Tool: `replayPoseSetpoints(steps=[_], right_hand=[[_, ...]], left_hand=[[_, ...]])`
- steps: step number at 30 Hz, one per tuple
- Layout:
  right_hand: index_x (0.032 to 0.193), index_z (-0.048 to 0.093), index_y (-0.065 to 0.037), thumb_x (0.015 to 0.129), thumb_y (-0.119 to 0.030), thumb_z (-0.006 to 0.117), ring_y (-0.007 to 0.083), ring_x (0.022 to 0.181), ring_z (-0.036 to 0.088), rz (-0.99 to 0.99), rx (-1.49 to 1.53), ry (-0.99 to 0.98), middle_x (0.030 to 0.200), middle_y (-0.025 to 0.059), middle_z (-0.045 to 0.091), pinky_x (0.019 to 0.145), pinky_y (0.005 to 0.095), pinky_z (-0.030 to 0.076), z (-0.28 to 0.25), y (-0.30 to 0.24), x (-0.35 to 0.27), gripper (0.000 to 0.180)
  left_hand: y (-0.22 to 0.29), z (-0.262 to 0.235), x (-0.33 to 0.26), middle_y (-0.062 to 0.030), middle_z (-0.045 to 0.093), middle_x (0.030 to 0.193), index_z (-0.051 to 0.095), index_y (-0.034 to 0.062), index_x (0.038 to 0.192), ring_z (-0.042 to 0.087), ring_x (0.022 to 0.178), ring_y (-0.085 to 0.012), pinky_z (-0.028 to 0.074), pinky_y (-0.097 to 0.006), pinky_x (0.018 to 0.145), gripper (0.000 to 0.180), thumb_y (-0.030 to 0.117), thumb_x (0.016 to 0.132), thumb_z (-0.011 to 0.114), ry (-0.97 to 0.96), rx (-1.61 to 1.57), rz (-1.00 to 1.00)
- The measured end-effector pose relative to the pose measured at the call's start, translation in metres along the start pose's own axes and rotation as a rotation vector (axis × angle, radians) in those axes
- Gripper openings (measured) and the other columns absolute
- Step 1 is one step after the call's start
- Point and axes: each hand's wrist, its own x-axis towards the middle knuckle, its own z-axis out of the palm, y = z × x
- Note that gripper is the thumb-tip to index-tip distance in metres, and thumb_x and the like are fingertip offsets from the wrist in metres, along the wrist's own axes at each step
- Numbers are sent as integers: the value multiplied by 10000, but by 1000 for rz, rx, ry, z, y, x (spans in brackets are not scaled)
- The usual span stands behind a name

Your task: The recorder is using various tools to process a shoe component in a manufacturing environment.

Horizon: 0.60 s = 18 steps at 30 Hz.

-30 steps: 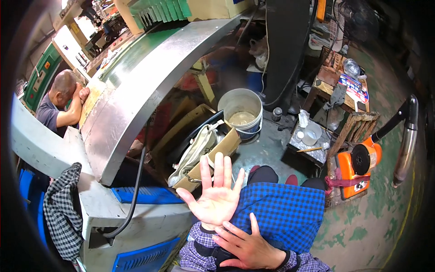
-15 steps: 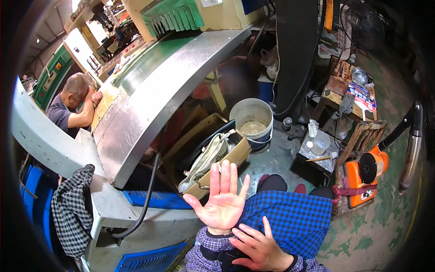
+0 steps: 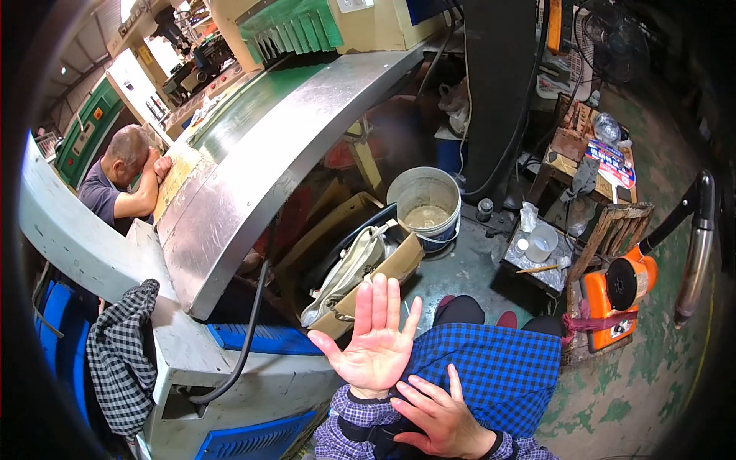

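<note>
My left hand (image 3: 372, 345) is held palm up in front of the carton, its fingers stretched out and its thumb pointing left. Nothing lies on the palm. Back side up, my right hand (image 3: 443, 418) is beside the left wrist with fingers spread. Its fingertips are close to the left cuff and a black strap (image 3: 368, 435); whether they touch cannot be made out. Neither hand holds anything. Below and behind the hands, a blue and black checked cloth (image 3: 491, 368) covers my lap.
A cardboard box (image 3: 402, 264) with a pale bag stands ahead, beside a bucket (image 3: 425, 203). Leftward are a metal-edged machine (image 3: 230, 199), a checked cloth (image 3: 123, 356) and a person (image 3: 126, 172) leaning on the machine. To the right are a cluttered small table (image 3: 537, 264) and an orange device (image 3: 621, 295).
Both hands keep nearly the same pose. The left hand has sunk very slightly, and the right hand's fingers have shifted a little to the right.
</note>
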Motion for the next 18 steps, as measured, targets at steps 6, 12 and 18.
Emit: replayPoseSetpoints(steps=[6,12,18], right_hand=[[1147,518,-62,778,-348,595,314,1194,407,11,-5,0,1242,125,477,969,653,161,-1,0,0,473],[1140,519,-61,782,-344,592,316,1189,413,16,-12,11,1237,128,481,968,651,167,-1,0,0,463],[1137,521,-58,785,-342,590,321,1181,423,23,-17,32,1230,129,489,968,649,171,-1,2,-1,457]], left_hand=[[1,-2,0,-26,67,1480,174,129,1404,-50,1366,-189,-151,-478,1055,921,777,752,117,-49,31,-2],[1,-4,-1,-44,45,1481,186,98,1398,-82,1363,-193,-161,-474,1051,953,785,743,103,-122,83,-4],[-1,5,-1,-35,94,1476,240,121,1389,-21,1369,-199,-152,-477,1050,910,765,763,93,-136,253,-25]])
